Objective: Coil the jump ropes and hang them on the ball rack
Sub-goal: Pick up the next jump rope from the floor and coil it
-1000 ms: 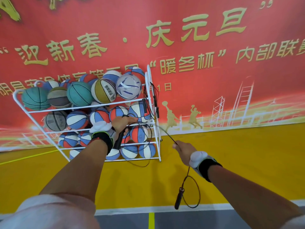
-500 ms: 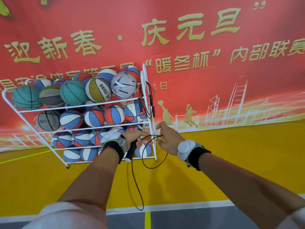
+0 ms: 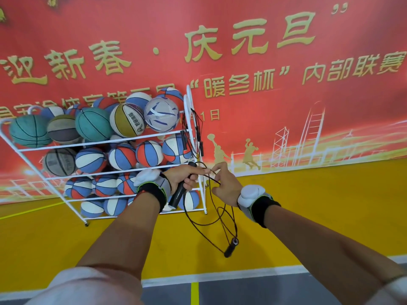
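My left hand [image 3: 184, 178] grips one black handle [image 3: 178, 193] of a thin black jump rope [image 3: 211, 223] and pinches cord loops at the fingertips. My right hand [image 3: 225, 187] is close beside it, fingers closed on the same cord. Loops hang below both hands, and the second handle [image 3: 230, 248] dangles at the bottom. The white wire ball rack [image 3: 199, 150], full of balls, stands just behind my hands. Another coiled black rope [image 3: 195, 134] hangs on the rack's right end frame.
The rack holds several basketballs [image 3: 93, 126] on three shelves and rests on small wheels. A red banner wall [image 3: 264, 84] rises behind it. Yellow court floor [image 3: 308, 205] spreads right, with a white line [image 3: 220, 275] and grey floor near me.
My right hand came in from the lower right to meet my left, gathering more cord into loops. The free handle has risen and now dangles below my right hand.
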